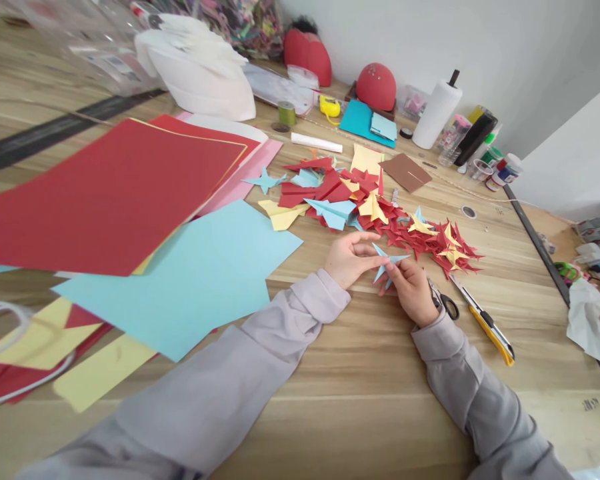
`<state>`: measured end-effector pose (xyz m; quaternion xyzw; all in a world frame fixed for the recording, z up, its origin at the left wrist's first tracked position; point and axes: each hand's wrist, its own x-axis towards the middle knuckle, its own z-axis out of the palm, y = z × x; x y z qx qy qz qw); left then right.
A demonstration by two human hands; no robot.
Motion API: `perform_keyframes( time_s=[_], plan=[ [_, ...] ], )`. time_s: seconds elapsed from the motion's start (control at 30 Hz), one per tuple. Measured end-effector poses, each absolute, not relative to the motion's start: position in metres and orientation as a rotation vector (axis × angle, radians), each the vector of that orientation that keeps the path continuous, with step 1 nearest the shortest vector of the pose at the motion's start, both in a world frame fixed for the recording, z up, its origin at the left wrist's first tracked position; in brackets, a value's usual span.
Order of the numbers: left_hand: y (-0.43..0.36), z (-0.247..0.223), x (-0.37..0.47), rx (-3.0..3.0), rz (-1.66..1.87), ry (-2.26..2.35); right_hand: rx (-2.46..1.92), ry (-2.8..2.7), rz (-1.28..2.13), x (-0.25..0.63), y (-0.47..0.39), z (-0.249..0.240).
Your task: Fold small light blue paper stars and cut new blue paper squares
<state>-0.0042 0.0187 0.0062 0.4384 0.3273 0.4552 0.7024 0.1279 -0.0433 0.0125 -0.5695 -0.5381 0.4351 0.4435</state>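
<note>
Between my two hands is a light blue folded paper star [381,261] with several thin points. My left hand [349,260] pinches it from the left, thumb and fingers together. From the right, my right hand [411,288] grips it with the thumb on top; its lower fingers are partly hidden. Just beyond my hands lies a heap of red paper stars [397,230] with some yellow and blue ones mixed in. Another blue paper star [265,180] rests apart at the heap's left. Folded blue paper [331,212] and yellow paper [283,215] lie near it.
Large red sheets [180,173] and a blue sheet [200,267] cover the left side. Right of my right hand are scissors [449,305] and a yellow utility knife [487,327] with its blade out. Behind stand a yellow tape measure [329,105], a white roll [437,113] and several bottles.
</note>
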Motion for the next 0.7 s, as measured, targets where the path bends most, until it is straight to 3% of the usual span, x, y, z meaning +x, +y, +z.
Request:
perform_keyframes(
  time_s=[0.7],
  plan=[
    [0.0202, 0.0028, -0.0041, 1.023, 0.989, 0.672, -1.369, -1.333, 1.181, 0.127, -0.0442, 0.016]
  ],
)
